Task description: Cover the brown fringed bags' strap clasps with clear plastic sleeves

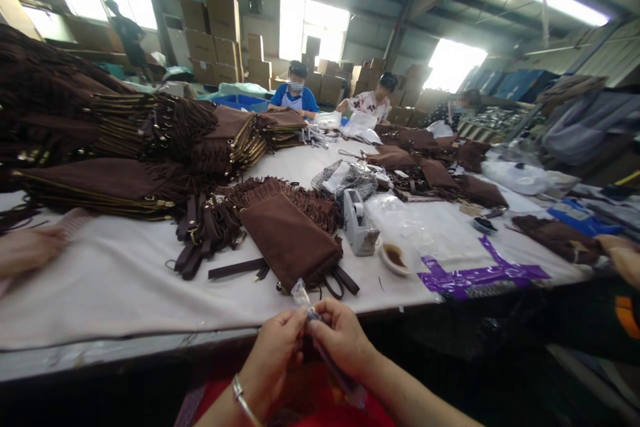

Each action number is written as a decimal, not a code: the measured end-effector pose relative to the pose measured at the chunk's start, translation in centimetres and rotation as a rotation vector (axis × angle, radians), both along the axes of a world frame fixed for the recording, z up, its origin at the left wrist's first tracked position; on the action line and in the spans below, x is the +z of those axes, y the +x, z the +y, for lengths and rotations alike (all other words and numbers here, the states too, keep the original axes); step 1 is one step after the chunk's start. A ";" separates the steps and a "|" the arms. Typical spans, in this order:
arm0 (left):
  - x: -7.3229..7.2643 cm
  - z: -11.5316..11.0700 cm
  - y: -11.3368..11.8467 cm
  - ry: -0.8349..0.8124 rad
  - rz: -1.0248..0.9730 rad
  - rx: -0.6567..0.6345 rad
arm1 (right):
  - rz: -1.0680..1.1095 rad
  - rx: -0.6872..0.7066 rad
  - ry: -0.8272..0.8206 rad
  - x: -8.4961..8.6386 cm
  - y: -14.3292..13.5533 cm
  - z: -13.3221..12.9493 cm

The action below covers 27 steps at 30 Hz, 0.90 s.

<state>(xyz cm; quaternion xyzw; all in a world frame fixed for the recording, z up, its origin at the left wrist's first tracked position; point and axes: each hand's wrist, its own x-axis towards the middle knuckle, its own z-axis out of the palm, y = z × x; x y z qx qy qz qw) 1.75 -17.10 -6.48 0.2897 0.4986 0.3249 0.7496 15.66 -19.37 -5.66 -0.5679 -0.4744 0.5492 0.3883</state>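
Note:
My left hand [280,347] and my right hand [345,340] meet just off the table's front edge, both closed in a pinch. Between them is a narrow dark strap [336,373], its lower part hanging below my right hand. Clear plastic [300,291] sticks up past the fingertips at its upper end; the fingers hide how it joins the strap. Right beyond my hands lies a brown fringed pouch [290,237] with a strap loop. To its left is a bunch of short brown straps [203,233] with metal clasps.
Stacked brown fringed pouches [165,127] cover the table's left side. A grey tape dispenser [359,227], a small bowl of brown liquid [395,259] and purple tape [480,277] lie to the right. Other people's hands [30,250] reach in at both edges; several co-workers [295,95] are across the table.

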 end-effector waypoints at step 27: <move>-0.2 6.2 -3.1 0.628 0.628 -0.006 | -0.053 -0.147 0.003 0.8 4.2 0.8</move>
